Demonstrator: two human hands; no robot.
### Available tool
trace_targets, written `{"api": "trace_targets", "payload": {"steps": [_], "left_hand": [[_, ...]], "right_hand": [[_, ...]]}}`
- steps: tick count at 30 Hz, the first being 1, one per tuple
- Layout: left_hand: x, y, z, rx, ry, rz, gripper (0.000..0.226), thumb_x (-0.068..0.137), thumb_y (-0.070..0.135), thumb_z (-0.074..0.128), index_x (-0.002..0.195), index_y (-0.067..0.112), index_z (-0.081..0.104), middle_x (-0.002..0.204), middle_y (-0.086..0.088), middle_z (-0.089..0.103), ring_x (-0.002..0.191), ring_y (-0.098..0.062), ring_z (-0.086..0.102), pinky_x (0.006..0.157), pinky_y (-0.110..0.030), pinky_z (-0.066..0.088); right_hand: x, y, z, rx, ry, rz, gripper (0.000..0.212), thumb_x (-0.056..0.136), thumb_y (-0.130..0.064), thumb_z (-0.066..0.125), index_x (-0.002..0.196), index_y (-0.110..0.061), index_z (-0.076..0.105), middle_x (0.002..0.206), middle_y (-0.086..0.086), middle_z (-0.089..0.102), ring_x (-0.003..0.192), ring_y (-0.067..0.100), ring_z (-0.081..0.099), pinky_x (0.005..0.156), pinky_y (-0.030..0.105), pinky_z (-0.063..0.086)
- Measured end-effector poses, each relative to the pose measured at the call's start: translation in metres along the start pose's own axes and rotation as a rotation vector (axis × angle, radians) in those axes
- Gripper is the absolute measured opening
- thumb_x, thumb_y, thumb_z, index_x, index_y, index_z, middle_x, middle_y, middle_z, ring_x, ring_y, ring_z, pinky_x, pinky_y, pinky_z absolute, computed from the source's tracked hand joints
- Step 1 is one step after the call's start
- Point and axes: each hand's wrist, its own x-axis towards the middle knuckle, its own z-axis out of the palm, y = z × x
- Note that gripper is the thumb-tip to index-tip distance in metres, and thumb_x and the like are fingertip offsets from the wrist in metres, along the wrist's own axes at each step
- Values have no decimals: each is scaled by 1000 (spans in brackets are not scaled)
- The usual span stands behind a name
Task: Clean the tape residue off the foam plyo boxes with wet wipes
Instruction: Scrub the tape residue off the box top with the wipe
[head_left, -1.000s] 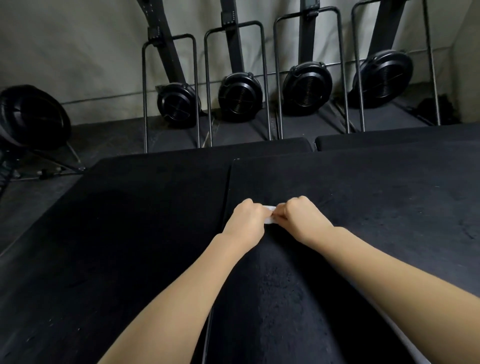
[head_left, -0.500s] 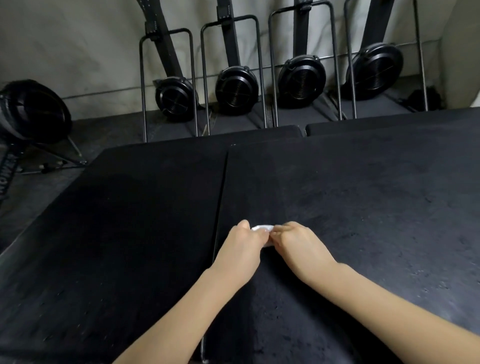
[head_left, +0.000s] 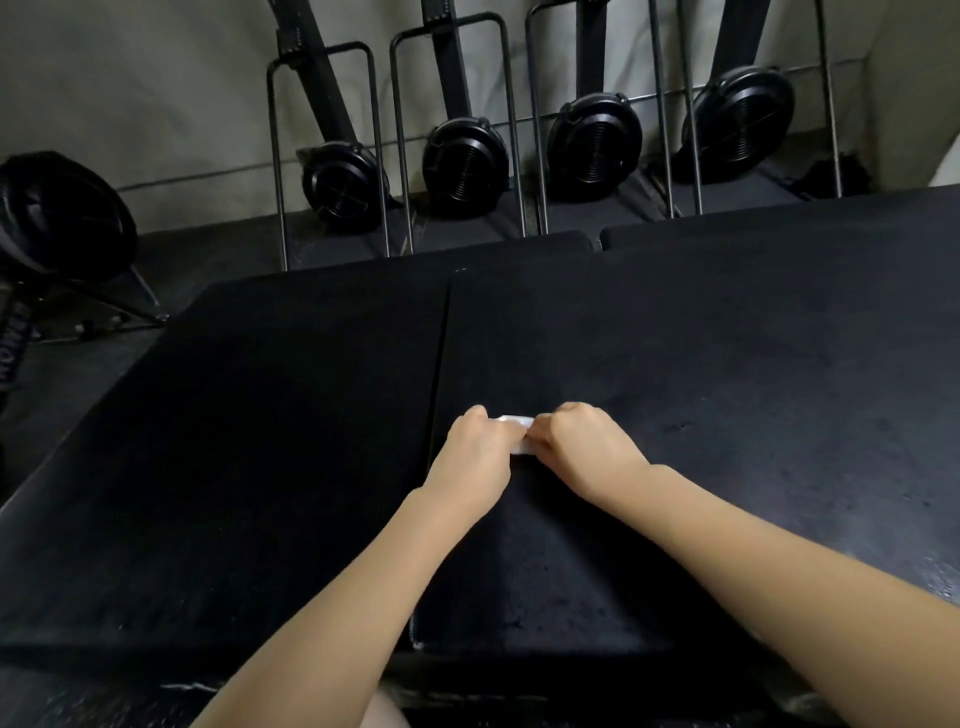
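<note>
Now both hands have slid a little nearer the body, the left hand (head_left: 475, 457) and right hand (head_left: 584, 449) pinching the small white wet wipe (head_left: 519, 434) with curled fingers. It lies on the right black foam plyo box (head_left: 727, 364), beside the seam, so I think rubbing is about to start.

Hands (head_left: 540, 457) and wipe (head_left: 519, 434) nearer the body.
</note>
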Motion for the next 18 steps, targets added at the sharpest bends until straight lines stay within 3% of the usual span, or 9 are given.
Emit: {"api": "trace_targets", "payload": {"steps": [2, 4, 7, 10, 12, 15, 17, 18], "left_hand": [[-31, 6, 1, 17, 4, 38, 65, 94, -2, 42, 140, 44, 50, 85, 3, 32, 67, -9, 32, 53, -15, 28], [-64, 12, 7, 46, 11, 59, 58, 94, 0, 42, 133, 42, 54, 78, 6, 26, 62, -5, 25, 49, -17, 21], [-101, 17, 17, 52, 26, 36, 47, 93, 2, 44, 125, 35, 55, 76, 7, 21, 61, -5, 21, 47, -20, 20], [-107, 22, 17, 1, 50, 30, 44, 92, 2, 47, 122, 33, 54, 87, 4, 35, 68, -7, 26, 50, -20, 23], [-92, 21, 13, -55, 51, 33, 37, 96, 6, 47, 122, 30, 58, 101, -5, 48, 79, -13, 37, 62, -18, 30], [-66, 14, 6, -110, 63, 13, 38, 100, 15, 44, 129, 35, 59, 102, -6, 46, 87, -21, 50, 69, -31, 48], [-51, 9, 6, -116, 71, 0, 42, 99, 12, 44, 128, 37, 61, 98, -6, 45, 88, -26, 53, 70, -34, 51], [-45, 7, 7, -122, 66, -8, 42, 99, 10, 44, 125, 37, 63, 97, -7, 46, 87, -28, 53, 67, -34, 50]], "right_hand": [[-31, -12, -4, 20, 13, -52, 16, 100, -35, 61, 109, -28, 74, 70, 13, 65, 67, 32, 59, 63, 43, 51], [-59, -17, 3, -27, -3, -51, 18, 101, -32, 56, 99, -29, 74, 70, 8, 66, 67, 29, 58, 63, 40, 51], [-90, -19, 20, -119, 7, -55, 25, 95, -27, 48, 87, -26, 72, 73, -4, 64, 68, 21, 54, 63, 32, 47], [-101, -23, 27, -119, 128, -73, 18, 86, -15, 67, 69, -23, 64, 65, -11, 57, 62, 14, 47, 57, 24, 38], [-89, -21, 30, -135, 153, -44, 25, 77, -9, 77, 64, -23, 61, 62, -11, 54, 60, 13, 47, 55, 22, 35], [-61, -15, 26, -120, 181, -31, 18, 80, -11, 78, 71, -21, 68, 67, -9, 59, 64, 15, 53, 60, 23, 38], [-44, -12, 24, -109, 152, -26, 11, 95, -22, 65, 87, -19, 74, 80, -4, 67, 76, 21, 59, 67, 28, 42], [-38, -10, 26, -94, 125, 9, 21, 99, -29, 57, 93, -18, 74, 86, -1, 68, 82, 23, 60, 71, 30, 45]]}}
